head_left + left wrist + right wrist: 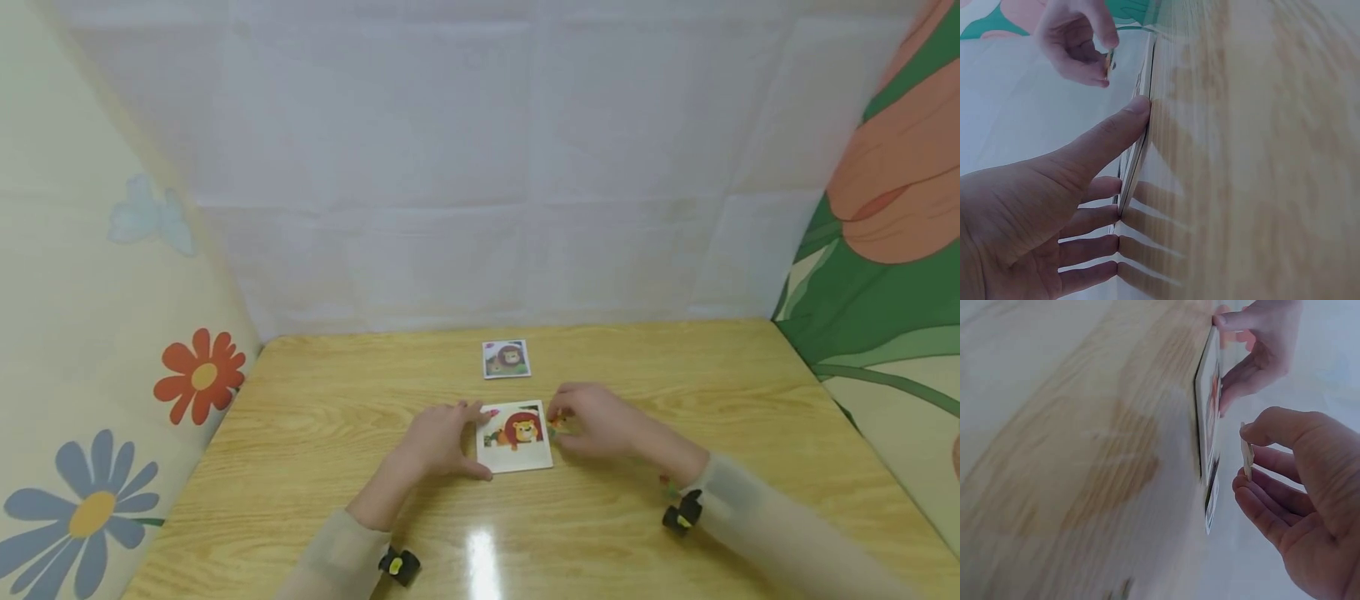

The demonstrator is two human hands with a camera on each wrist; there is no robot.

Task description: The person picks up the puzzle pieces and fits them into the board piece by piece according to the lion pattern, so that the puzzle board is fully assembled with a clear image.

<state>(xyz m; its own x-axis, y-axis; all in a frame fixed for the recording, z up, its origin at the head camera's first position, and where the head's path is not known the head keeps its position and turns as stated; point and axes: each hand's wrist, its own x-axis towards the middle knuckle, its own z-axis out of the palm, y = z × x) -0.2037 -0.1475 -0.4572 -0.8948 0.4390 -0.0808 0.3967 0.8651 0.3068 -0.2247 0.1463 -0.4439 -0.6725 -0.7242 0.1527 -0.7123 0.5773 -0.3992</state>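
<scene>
A square puzzle board (514, 457) lies flat on the table, with a red-maned lion across its upper part and a plain white lower part. My left hand (442, 442) rests at its left edge, fingers spread and fairly straight; in the left wrist view the thumb touches the board's edge. Just off the right edge, my right hand (600, 423) pinches a small, thin puzzle piece (1247, 452) between thumb and fingertips, raised above the table. The fingers hide part of that piece. Behind the board lies a smaller picture card (506, 359) showing a lion.
Another small colourful piece (669, 485) lies partly hidden beneath my right forearm. The wooden table (337, 375) ends at a white cloth backdrop (450, 167). Flower-patterned panels (97, 333) stand at both sides.
</scene>
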